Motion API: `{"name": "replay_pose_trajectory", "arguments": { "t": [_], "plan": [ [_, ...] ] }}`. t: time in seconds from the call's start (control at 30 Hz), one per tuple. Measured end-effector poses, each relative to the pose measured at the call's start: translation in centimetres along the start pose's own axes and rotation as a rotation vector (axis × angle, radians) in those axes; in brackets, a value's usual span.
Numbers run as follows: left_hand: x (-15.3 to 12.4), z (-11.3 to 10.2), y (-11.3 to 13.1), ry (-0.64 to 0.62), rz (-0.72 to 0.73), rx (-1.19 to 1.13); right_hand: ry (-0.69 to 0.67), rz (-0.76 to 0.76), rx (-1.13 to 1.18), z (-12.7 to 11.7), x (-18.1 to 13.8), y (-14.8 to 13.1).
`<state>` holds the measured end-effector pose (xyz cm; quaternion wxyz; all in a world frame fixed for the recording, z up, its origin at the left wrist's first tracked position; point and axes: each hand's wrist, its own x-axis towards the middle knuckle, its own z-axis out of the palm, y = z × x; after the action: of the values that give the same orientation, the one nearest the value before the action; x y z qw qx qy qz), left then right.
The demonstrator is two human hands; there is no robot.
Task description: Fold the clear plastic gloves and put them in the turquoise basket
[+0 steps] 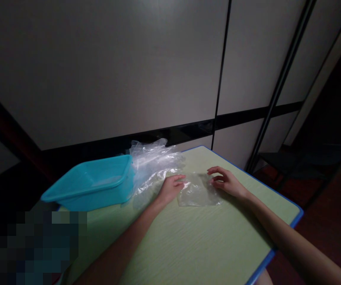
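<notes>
Small clear plastic bag (pixel 199 192), kinda crinkly, lying flat on the green table (pixel 188 245), toward its far end.

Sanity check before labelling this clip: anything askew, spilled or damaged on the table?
Nothing spilled or broken. Only the loose heap of clear bags looks untidy, crumpled against the teal basin. The single bag lies flat between left hand and right hand.
</notes>
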<state>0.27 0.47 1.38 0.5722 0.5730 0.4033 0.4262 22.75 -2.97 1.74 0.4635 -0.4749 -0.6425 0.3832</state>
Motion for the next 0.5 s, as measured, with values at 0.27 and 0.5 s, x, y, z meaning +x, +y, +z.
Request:
{"name": "replay_pose_trajectory", "arguments": {
  "t": [0.27, 0.5],
  "plan": [
    [0.4, 0.5, -1.2, 0.039, 0.033, 0.021, -0.005, -0.004, -0.096, -0.3, -0.2, 0.2],
    [0.2, 0.5, -1.2, 0.082, 0.104, 0.128, 0.019, -0.057, -0.231, -0.1, 0.1, 0.9]
  ]
}}
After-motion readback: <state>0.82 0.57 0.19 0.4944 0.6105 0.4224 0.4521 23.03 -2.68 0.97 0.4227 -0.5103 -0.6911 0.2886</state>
